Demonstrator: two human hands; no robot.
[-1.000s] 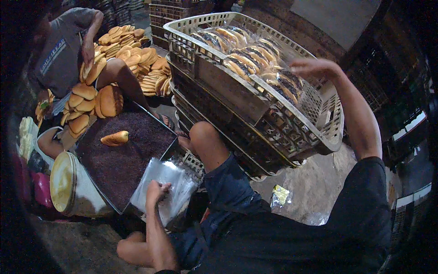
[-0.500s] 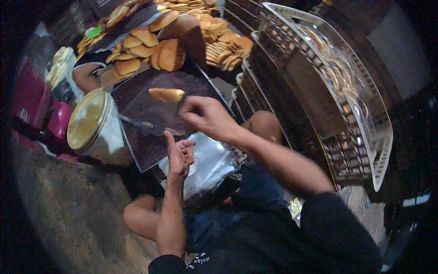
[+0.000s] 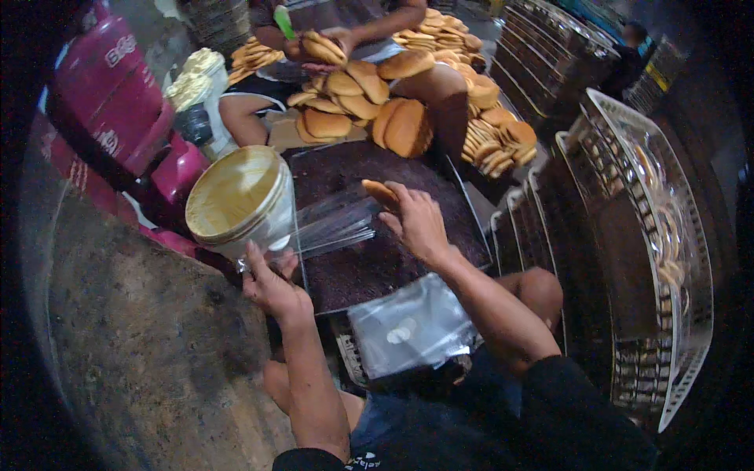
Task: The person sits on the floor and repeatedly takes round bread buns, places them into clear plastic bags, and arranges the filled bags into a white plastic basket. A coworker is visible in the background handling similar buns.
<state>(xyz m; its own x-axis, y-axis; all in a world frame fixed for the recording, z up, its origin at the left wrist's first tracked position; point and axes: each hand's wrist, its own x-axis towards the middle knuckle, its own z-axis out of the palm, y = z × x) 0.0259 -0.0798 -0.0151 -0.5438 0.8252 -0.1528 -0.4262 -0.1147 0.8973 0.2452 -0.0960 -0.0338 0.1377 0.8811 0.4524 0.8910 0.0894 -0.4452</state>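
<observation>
My right hand (image 3: 416, 224) is closed round a golden-brown bread bun (image 3: 380, 191), which sticks out past the fingertips over a dark tray (image 3: 345, 279). A clear plastic bag (image 3: 334, 228), smeared by motion, stretches between my two hands, its far end close to the bun. My left hand (image 3: 275, 286) pinches the bag's near end beside a white bucket (image 3: 236, 192) with yellowish cream smeared inside. Whether the bun is inside the bag I cannot tell. A stack of clear plastic bags (image 3: 412, 326) lies near my lap, with a pale round disc (image 3: 401, 330) on top.
Across the tray a co-worker's hands (image 3: 338, 43) hold a split bun and a green-handled tool (image 3: 283, 22). Bread buns (image 3: 345, 98) are heaped at the tray's far edge. Pink gas cylinders (image 3: 118, 86) stand left; a cream plastic crate (image 3: 695, 235) with packed bread stands right.
The view has swung, showing more of the far side. My left hand, free before, now pinches a stretched plastic bag, and my right hand with the bun is beside the bag's far end.
</observation>
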